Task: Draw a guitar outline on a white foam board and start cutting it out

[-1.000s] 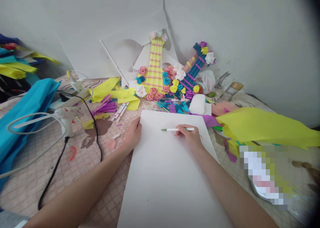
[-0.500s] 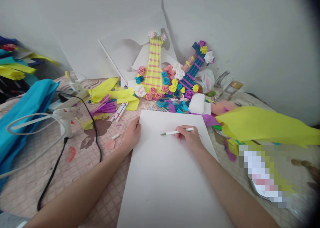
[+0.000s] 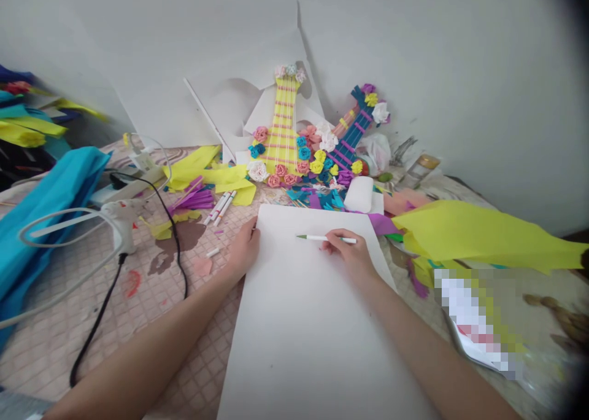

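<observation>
A large white board [image 3: 294, 322] lies in front of me, its surface blank apart from tiny specks. My left hand [image 3: 246, 245] grips the board's left edge near the far corner, with the fingertips partly hidden. Over the upper part of the board, my right hand [image 3: 347, 251] is closed around a white marker [image 3: 315, 238] with a green pointed tip. The marker lies nearly level, pointing left; whether its tip touches the surface I cannot tell.
Two paper guitars, one yellow [image 3: 286, 122] and one blue [image 3: 354, 131], lean at the back. White markers [image 3: 221, 208] and paper scraps lie left. A power strip [image 3: 120, 220] with cables stands further left. Yellow crepe paper [image 3: 488, 233] spreads at right.
The marker's green tip has risen slightly toward the board's far edge, so the marker is now more level. My left hand keeps its hold on the board. The view has shifted a little.
</observation>
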Motion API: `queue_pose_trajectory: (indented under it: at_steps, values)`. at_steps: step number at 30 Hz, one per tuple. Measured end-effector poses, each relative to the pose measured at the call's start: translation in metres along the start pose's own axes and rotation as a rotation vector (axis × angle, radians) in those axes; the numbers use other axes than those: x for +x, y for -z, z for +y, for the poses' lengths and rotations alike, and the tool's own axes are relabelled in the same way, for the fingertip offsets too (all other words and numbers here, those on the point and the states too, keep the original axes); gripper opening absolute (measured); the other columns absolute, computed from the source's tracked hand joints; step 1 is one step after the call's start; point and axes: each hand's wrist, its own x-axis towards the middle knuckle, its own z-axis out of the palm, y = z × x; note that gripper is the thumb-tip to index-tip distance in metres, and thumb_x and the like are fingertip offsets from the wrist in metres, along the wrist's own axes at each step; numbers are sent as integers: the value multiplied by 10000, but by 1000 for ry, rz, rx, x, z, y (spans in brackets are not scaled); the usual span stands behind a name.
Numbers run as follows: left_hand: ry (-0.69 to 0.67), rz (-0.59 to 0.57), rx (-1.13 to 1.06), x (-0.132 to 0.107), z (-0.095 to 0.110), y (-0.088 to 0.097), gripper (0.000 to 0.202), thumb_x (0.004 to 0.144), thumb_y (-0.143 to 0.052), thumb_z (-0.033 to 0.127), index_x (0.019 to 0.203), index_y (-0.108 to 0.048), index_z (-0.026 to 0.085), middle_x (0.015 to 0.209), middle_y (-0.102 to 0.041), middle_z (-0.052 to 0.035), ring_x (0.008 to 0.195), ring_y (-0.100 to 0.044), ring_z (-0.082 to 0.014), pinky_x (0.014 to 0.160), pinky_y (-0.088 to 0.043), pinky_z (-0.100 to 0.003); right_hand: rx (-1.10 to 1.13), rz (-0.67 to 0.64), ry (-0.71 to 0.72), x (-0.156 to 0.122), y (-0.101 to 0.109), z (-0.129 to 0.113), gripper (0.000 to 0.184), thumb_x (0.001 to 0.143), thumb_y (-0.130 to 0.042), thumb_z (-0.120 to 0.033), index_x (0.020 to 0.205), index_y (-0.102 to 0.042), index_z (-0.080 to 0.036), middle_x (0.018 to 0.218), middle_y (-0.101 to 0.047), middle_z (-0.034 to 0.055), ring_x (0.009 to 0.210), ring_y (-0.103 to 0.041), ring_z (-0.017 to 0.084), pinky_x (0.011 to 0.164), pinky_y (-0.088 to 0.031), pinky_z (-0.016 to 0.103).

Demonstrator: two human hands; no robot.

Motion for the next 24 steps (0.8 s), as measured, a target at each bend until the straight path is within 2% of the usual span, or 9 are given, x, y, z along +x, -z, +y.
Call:
queue_pose_trajectory:
  at_steps: [12, 24]
  values:
    - [-4, 11, 24, 1, -3, -1, 439, 783, -327, 179, 1182, -508, 148, 1200, -568, -66, 1087, -510, -222, 972, -353, -368, -84, 49, -29, 0, -2, 2, 178, 654, -674, -320, 664, -657, -143, 572, -635, 38, 539, -547, 134, 572, -436, 265]
    - [-10, 7, 19, -1, -1, -1, 445, 779, -322, 173, 1182, -511, 164, 1200, -569, -52, 1086, -512, -215, 969, -357, -359, -132, -30, -26, -3, 1, -1, 158, 655, -644, -288, 610, -654, -138, 548, -612, 30, 521, -530, 133, 547, -422, 264]
